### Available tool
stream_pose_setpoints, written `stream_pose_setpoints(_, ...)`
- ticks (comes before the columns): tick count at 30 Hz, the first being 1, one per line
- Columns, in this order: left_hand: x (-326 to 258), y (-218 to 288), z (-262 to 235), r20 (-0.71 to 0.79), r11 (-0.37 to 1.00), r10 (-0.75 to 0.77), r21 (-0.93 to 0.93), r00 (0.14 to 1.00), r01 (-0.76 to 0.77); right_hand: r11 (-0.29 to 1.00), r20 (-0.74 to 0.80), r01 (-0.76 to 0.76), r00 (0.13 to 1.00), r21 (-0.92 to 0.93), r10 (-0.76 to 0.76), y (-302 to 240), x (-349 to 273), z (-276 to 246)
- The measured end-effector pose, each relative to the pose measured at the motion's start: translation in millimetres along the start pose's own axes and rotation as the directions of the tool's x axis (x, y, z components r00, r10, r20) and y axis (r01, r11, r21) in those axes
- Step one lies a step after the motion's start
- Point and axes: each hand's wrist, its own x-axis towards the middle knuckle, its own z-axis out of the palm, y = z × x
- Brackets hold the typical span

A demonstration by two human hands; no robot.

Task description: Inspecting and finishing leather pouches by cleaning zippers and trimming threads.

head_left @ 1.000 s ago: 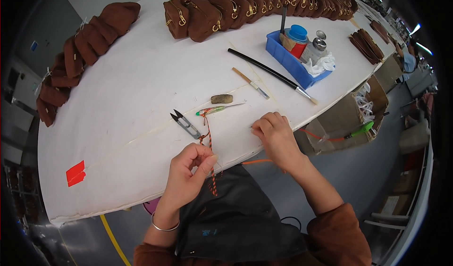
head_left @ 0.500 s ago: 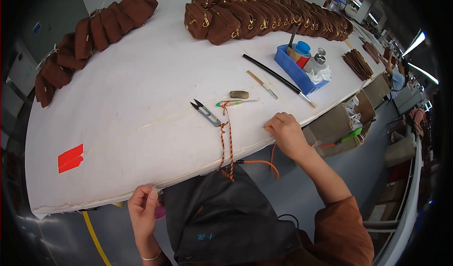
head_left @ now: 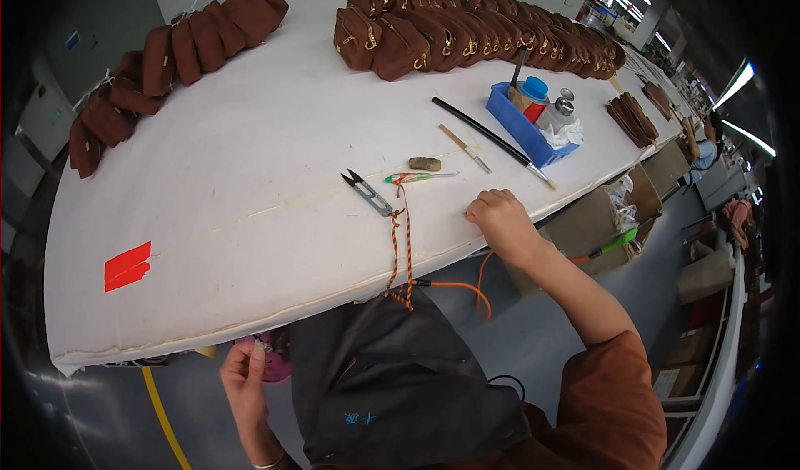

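My left hand (head_left: 245,380) is just below the table's front edge, left of my dark apron (head_left: 392,370). Its thumb and fingers are pinched together over something small and pale that I cannot make out. Behind it shows a pink-purple thing (head_left: 277,370), partly hidden. My right hand (head_left: 505,227) rests on the table near the front edge, fingers curled in; whatever they hold, if anything, is hidden. Thread snips (head_left: 367,192) lie to its left, tied to an orange-and-black cord (head_left: 409,253). Close by are a green-handled awl (head_left: 406,178) and a small brownish block (head_left: 425,163).
A brush (head_left: 492,141), a wooden-handled knife-like tool (head_left: 465,147) and a blue tray (head_left: 521,124) of bottles lie farther right. Rows of brown pouches (head_left: 400,47) line the far side; more (head_left: 158,62) stand far left. Cardboard boxes (head_left: 575,237) flank the table, with a co-worker (head_left: 704,149) beyond.
My left hand has drawn down and away from the table edge. My right hand's fingers have curled in more, staying at about the same spot. The view has shifted slightly.
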Motion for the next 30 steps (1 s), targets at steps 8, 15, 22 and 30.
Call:
stream_pose_setpoints(8,3,-33,-10,-0.043,0.995,-0.099,0.019,0.994,0.100,0.942,-0.024,0.034,0.999,-0.333,-0.044,2,0,11)
stream_pose_setpoints(15,12,-170,-92,-0.275,0.955,-0.076,0.255,0.958,0.149,0.929,-0.206,-0.245,0.929,0.278,0.306,18,2,17)
stream_pose_setpoints(22,5,-251,-143,-0.547,0.895,-0.098,0.317,0.832,0.314,0.643,0.030,-0.087,0.995,0.761,0.099,-151,18,-27)
stream_pose_setpoints(30,23,-255,-134,-0.695,0.930,-0.230,0.049,0.681,0.364,0.299,0.159,-0.008,0.860,0.954,-0.485,-341,23,166)
